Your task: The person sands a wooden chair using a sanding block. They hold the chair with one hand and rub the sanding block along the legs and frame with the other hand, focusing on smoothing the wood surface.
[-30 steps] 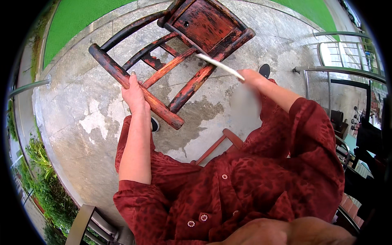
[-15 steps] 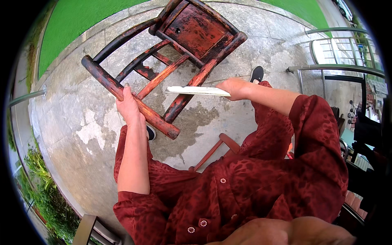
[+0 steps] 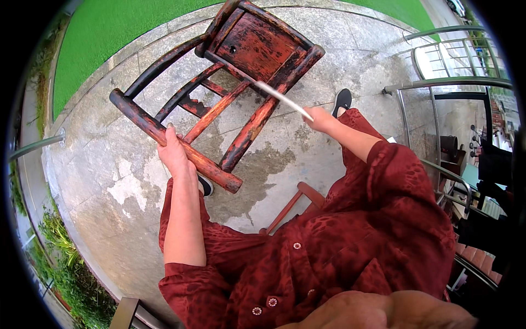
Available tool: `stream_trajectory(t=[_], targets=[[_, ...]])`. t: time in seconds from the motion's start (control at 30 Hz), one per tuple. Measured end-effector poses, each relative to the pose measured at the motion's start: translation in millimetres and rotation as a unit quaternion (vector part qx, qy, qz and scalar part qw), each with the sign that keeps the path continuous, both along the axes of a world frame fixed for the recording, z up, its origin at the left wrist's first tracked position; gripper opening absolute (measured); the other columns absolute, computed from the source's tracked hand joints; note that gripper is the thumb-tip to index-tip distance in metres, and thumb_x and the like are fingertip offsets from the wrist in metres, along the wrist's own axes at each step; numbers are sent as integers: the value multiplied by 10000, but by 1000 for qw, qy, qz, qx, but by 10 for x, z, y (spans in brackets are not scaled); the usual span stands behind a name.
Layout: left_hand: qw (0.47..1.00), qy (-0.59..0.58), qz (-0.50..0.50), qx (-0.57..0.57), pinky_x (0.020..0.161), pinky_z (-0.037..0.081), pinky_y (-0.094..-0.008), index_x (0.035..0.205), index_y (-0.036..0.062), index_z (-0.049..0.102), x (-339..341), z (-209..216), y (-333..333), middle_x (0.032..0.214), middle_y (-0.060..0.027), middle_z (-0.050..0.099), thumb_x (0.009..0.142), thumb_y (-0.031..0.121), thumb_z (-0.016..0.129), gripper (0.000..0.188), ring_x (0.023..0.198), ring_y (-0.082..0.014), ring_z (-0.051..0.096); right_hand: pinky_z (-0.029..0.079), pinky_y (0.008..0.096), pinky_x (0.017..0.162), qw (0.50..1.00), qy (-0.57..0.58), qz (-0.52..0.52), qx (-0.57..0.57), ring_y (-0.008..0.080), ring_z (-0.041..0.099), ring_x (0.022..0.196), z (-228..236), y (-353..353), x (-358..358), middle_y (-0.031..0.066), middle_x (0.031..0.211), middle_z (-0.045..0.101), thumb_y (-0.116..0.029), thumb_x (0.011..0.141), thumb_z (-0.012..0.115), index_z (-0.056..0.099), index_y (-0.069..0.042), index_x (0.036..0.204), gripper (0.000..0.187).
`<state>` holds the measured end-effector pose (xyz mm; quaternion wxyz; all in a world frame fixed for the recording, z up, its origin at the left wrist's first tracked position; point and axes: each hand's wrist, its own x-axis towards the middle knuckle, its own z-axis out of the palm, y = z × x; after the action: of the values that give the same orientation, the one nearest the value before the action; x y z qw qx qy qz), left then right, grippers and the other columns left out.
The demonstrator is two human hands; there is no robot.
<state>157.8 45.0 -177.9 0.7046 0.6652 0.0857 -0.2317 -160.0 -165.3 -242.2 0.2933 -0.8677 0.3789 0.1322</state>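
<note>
A worn wooden chair [image 3: 257,46] with flaking dark and red paint is tipped over in front of me. Its thick end rail [image 3: 205,164] is gripped by my left hand [image 3: 174,153], fingers wrapped around it. My right hand [image 3: 320,119] is closed on a thin white flat thing [image 3: 285,98], seen almost edge-on and blurred, so its kind is unclear. The white thing's far end overlaps the chair's seat edge in view; whether it touches cannot be made out. Some bars of the chair show bare orange-brown wood.
A reddish wooden piece [image 3: 309,193] shows between my legs. Metal railings [image 3: 449,85] stand at the right, and another rail [image 3: 41,145] at the left. Green turf [image 3: 104,49] lies beyond the paving, plants [image 3: 66,241] at lower left. A brown chair-like frame [image 3: 126,312] is at bottom left.
My right hand has moved slightly, and the white thing has swung from level to slanting, its far end up toward the chair seat. My left hand keeps its hold on the rail.
</note>
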Motion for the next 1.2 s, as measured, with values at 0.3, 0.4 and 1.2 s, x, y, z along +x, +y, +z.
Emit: stream_trajectory(t=[0.3, 0.4, 1.2], targets=[[1000, 1, 10, 23, 519, 424, -250, 862, 68, 489, 6, 56, 53, 700, -8, 479, 798, 189, 629, 196, 581, -102, 478, 475, 440, 627, 989, -139, 9, 47, 362, 601, 736, 82, 1014, 229, 169, 759, 609, -144, 756, 571, 550, -100, 856, 111], [1000, -6, -10, 12, 526, 449, -262, 865, 60, 482, 7, 27, 27, 702, -20, 485, 797, 204, 633, 219, 589, -114, 490, 470, 421, 630, 977, -140, -160, -17, 362, 591, 726, -500, 634, 56, 169, 743, 600, -80, 734, 563, 536, -95, 855, 125], [998, -17, -56, -38, 543, 446, -269, 793, 60, 477, -192, 271, 52, 685, -26, 493, 799, 194, 647, 216, 605, -125, 498, 466, 422, 627, 909, -318, -268, 11, 312, 607, 697, -642, 791, 427, 141, 722, 599, -81, 756, 555, 540, -85, 873, 118]])
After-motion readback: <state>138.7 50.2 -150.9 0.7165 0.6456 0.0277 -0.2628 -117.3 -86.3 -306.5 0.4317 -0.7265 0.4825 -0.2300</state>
